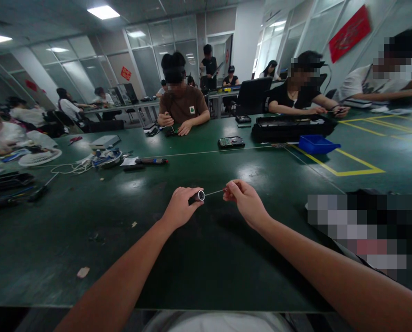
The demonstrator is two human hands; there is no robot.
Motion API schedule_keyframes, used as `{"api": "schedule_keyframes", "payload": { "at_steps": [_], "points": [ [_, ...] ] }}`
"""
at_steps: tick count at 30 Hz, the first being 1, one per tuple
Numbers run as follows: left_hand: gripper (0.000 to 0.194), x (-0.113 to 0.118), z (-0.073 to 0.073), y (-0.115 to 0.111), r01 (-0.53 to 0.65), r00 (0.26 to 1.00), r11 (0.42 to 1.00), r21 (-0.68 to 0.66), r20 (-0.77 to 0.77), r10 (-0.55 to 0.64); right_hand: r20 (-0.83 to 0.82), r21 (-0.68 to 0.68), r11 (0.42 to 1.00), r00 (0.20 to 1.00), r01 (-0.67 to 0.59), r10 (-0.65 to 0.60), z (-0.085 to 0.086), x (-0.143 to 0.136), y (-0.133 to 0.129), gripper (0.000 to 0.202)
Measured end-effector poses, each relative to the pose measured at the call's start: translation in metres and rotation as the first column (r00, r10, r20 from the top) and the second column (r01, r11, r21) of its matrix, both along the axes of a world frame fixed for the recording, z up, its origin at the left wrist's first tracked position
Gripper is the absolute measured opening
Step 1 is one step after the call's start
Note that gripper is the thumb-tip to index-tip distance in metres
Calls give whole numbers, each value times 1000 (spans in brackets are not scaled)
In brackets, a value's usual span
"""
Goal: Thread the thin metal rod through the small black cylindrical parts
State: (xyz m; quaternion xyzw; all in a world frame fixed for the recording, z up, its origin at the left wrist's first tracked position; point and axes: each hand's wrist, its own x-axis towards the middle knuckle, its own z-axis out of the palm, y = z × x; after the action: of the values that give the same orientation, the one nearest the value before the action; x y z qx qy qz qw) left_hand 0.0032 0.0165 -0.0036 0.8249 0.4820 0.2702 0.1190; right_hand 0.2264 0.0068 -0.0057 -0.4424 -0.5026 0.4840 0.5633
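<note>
My left hand [182, 205] is closed around a short dark cylinder with a bright silver rim [201, 196], its round end turned towards me and to the right. It looks like a small flashlight head, but I cannot tell for sure. From beside that rim a thin pale rod or wire [213, 192] runs right, to the fingertips of my right hand [242, 196]. Thumb and forefinger of the right hand pinch its far end. Both hands are held just above the green tabletop [206, 263], some way apart.
Ahead lie an opened circuit-board device [231, 142], a blue bin [318, 144] and a long black casing [292, 128]. To the left are a screwdriver-like tool [152, 161], a cable coil [76, 168] and a white fan grille [40, 157]. Co-workers sit across the table.
</note>
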Motion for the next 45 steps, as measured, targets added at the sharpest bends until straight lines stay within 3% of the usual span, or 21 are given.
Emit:
{"api": "schedule_keyframes", "payload": {
  "at_steps": [5, 16, 33, 36, 41, 45],
  "points": [
    [37, 2, 3, -3, -5, 1000, 1000, -2, 11, 5, 212, 86, 996, 977, -11, -8, 8, 1, -8, 24],
    [38, 1, 1, -2, 1, 1000, 1000, 5, 21, -2, 286, 158, 987, 957, 14, -59, 10, 2, -10, 23],
    [39, 1, 1, -4, 29, 999, 999, 41, 30, -31, 236, 153, 988, 969, 32, -68, 8, 0, -8, 27],
    [38, 0, 0, -3, 37, 999, 999, 32, 27, -38, 289, 144, 989, 955, 33, -74, 14, 1, -11, 29],
    [39, -2, -1, -2, 30, 999, 1000, 8, 23, -30, 487, 140, 988, 864, 68, -128, 23, 5, -15, 32],
    [40, -2, 0, -2, -2, 1000, 999, -51, 12, 3, 496, 211, 977, 864, -16, -92, 23, 5, -17, 21]
  ]
}}
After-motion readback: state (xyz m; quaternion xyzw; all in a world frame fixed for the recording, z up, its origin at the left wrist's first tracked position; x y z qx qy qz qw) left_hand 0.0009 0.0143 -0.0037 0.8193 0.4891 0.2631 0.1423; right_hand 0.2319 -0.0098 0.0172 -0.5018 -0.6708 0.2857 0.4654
